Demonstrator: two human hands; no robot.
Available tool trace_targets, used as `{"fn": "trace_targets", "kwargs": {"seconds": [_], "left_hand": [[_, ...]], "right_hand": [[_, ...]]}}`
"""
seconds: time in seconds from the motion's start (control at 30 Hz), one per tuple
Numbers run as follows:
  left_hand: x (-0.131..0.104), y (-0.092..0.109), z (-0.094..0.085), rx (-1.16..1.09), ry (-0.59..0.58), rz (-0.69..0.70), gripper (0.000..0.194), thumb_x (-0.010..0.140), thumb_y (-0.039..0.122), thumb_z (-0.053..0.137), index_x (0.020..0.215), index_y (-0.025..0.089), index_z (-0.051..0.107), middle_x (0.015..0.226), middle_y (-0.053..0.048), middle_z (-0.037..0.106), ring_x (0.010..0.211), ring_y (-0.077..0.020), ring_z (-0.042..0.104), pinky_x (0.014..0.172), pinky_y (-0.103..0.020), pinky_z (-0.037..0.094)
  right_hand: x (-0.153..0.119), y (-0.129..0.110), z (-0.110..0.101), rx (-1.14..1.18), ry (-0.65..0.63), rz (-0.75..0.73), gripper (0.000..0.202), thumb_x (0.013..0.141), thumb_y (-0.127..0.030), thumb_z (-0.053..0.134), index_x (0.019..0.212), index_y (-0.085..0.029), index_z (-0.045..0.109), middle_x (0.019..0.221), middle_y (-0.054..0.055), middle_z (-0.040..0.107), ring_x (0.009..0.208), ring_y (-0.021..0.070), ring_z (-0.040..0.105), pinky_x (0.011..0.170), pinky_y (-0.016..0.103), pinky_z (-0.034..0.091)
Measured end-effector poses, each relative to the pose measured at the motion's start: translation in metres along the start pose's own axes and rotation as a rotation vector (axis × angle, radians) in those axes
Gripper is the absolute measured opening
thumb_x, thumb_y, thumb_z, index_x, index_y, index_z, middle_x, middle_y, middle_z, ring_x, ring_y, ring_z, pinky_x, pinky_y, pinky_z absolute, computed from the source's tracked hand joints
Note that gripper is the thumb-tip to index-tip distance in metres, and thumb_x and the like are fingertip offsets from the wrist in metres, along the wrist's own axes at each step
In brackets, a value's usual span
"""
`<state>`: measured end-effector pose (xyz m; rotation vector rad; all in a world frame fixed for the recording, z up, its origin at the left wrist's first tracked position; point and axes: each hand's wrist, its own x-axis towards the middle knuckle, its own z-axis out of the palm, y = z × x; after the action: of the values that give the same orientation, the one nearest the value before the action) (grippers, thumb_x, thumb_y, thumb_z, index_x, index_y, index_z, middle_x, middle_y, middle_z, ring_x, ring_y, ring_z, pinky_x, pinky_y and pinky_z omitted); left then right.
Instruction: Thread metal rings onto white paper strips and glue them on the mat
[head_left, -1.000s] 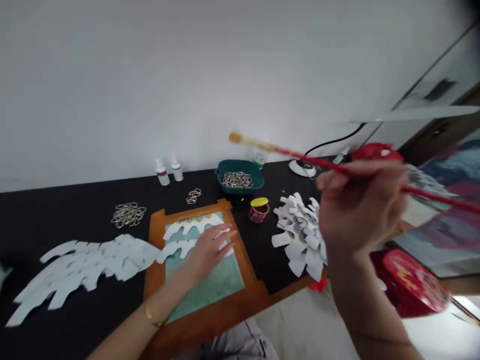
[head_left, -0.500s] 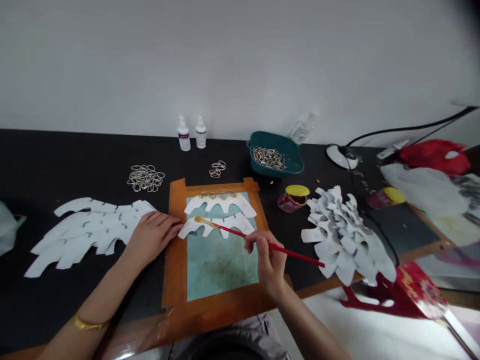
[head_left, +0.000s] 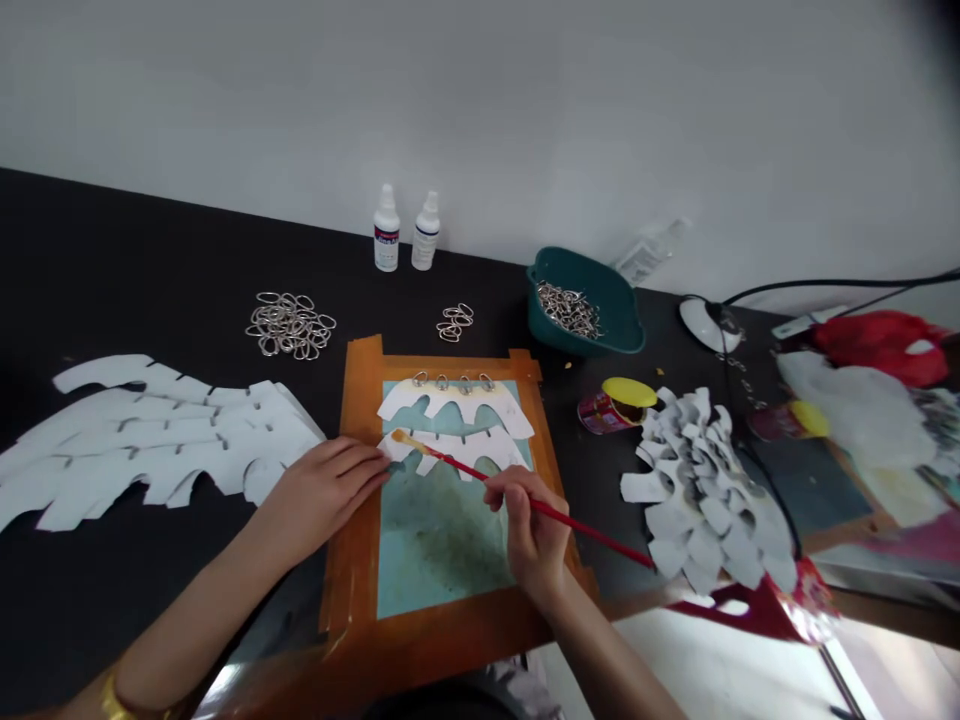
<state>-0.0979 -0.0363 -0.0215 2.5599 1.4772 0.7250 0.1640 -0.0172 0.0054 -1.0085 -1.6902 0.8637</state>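
My right hand grips a thin red-handled paintbrush. Its yellowish tip rests on the left part of a white scalloped cut-out piece with small slits along its top. At this piece's left end lie the fingertips of my left hand, stretched out flat. Just above is a second white scalloped piece, with several metal rings standing along its yellow-stained top edge. Both pieces lie on a stained light-blue sheet bordered with brown tape.
Overlapping white cut-outs lie left, and a heap of curled ones right. Loose metal rings and two white bottles stand behind. A green basin holds metal parts. Beside it is an open yellow-rimmed tin.
The view has shifted and tilted slightly. The brush tip stays near the left part of the lower piece, and my left fingertips now reach its left end.
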Motion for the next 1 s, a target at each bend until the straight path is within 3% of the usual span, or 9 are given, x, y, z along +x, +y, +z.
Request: {"fn": "trace_targets", "kwargs": {"seconds": [0.2, 0.4, 0.7, 0.87, 1.0], "left_hand": [[0.001, 0.0, -0.002, 0.043, 0.006, -0.003, 0.032, 0.099, 0.027, 0.042, 0.104, 0.021, 0.073, 0.107, -0.002, 0.074, 0.097, -0.0197, 0.063, 0.089, -0.036, 0.052], [0.002, 0.001, -0.002, 0.007, 0.005, -0.014, 0.031, 0.098, 0.026, 0.043, 0.106, 0.021, 0.072, 0.107, -0.003, 0.073, 0.096, -0.0197, 0.063, 0.089, -0.036, 0.052], [0.003, 0.0, -0.002, -0.007, 0.024, -0.003, 0.029, 0.097, 0.024, 0.045, 0.103, 0.019, 0.072, 0.104, -0.004, 0.073, 0.094, -0.0192, 0.062, 0.086, -0.035, 0.052], [0.003, 0.0, -0.003, -0.012, 0.034, 0.001, 0.027, 0.096, 0.023, 0.047, 0.103, 0.018, 0.072, 0.104, -0.004, 0.073, 0.093, -0.0191, 0.061, 0.084, -0.034, 0.052], [0.002, 0.0, -0.004, -0.035, 0.014, -0.007, 0.026, 0.096, 0.023, 0.047, 0.105, 0.02, 0.072, 0.105, -0.004, 0.073, 0.095, -0.0191, 0.061, 0.086, -0.034, 0.051]], "right_hand": [[0.008, -0.002, -0.008, -0.027, -0.038, 0.009, 0.026, 0.098, -0.021, 0.044, 0.085, -0.02, 0.066, 0.066, 0.0, 0.061, 0.058, 0.0113, 0.056, 0.054, 0.023, 0.045], [0.015, -0.008, -0.009, -0.036, 0.075, -0.005, 0.027, 0.098, -0.02, 0.044, 0.081, -0.019, 0.065, 0.062, -0.001, 0.061, 0.053, 0.0105, 0.057, 0.052, 0.022, 0.046], [0.016, -0.005, -0.001, -0.018, -0.018, 0.07, 0.025, 0.098, -0.022, 0.046, 0.082, -0.019, 0.065, 0.064, -0.002, 0.062, 0.055, 0.0097, 0.058, 0.054, 0.021, 0.047], [0.019, -0.009, -0.003, -0.008, 0.035, 0.075, 0.03, 0.099, -0.023, 0.043, 0.077, -0.019, 0.063, 0.062, -0.002, 0.06, 0.055, 0.0102, 0.057, 0.055, 0.021, 0.047], [0.02, -0.008, -0.001, 0.003, -0.035, 0.08, 0.025, 0.098, -0.022, 0.045, 0.082, -0.019, 0.065, 0.066, -0.001, 0.063, 0.057, 0.0104, 0.059, 0.057, 0.022, 0.048]]}}
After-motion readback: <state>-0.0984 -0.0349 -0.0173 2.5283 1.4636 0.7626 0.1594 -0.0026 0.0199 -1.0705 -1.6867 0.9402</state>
